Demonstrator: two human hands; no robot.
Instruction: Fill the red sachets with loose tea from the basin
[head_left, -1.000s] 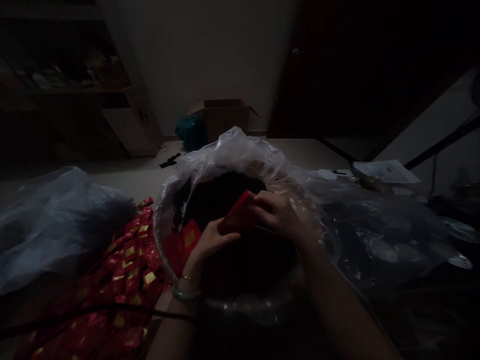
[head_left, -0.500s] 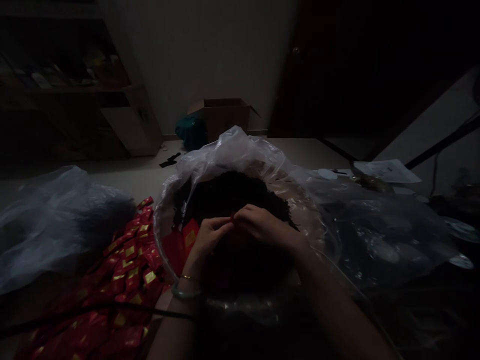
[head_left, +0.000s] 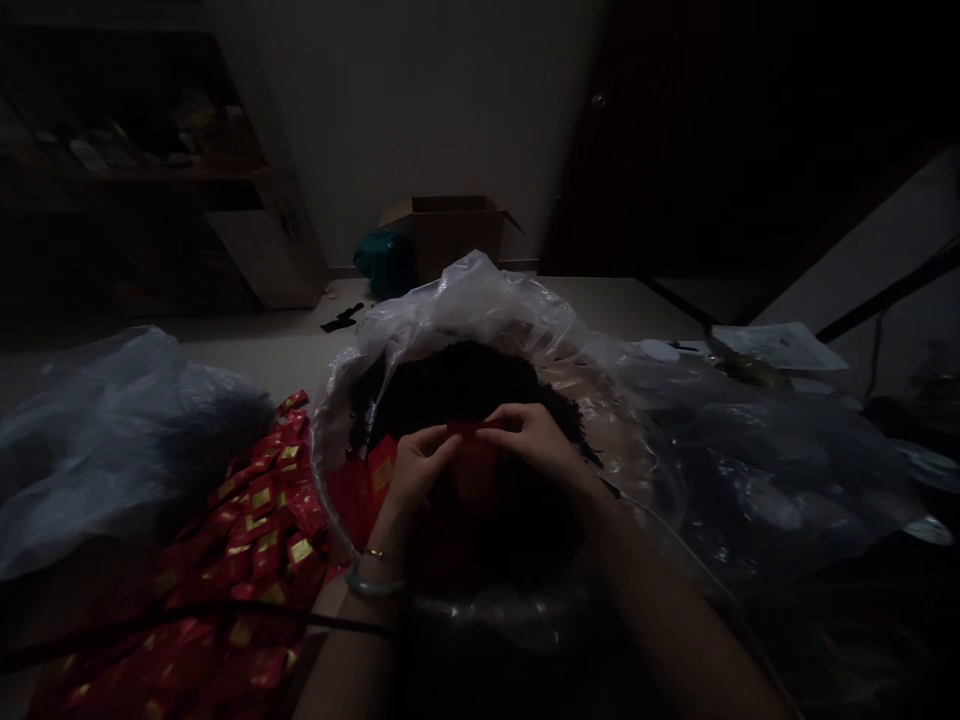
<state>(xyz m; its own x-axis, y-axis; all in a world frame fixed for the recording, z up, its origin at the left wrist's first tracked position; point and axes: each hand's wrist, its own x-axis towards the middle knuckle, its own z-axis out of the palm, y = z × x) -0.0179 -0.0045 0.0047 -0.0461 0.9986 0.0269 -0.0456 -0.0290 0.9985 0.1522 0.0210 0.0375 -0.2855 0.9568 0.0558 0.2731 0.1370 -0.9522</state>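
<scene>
Over a plastic-lined basket (head_left: 619,430), my left hand (head_left: 420,462) and my right hand (head_left: 536,440) pinch the two upper corners of a small red packet (head_left: 474,470). It hangs upright between them, its lower part lost in the dark. Behind it lies a heap of dark, loose, leafy material (head_left: 457,385) in the basket. Beside my left wrist, flat red packets with gold labels (head_left: 381,472) rest against the basket's left inner side. A large pile of red packets (head_left: 259,530) with gold marks lies left of the basket.
A clear plastic bag (head_left: 112,440) lies at the far left. On the right are a dark translucent bag (head_left: 765,470) and a white sheet (head_left: 780,345). An open cardboard box (head_left: 457,235) and a teal bag (head_left: 385,262) stand by the wall. A dark cord (head_left: 195,608) crosses the lower left.
My hands have moved apart slightly, the right one shifting rightward. The red packet, mostly hidden between my fingers before, now shows its face spread between both hands.
</scene>
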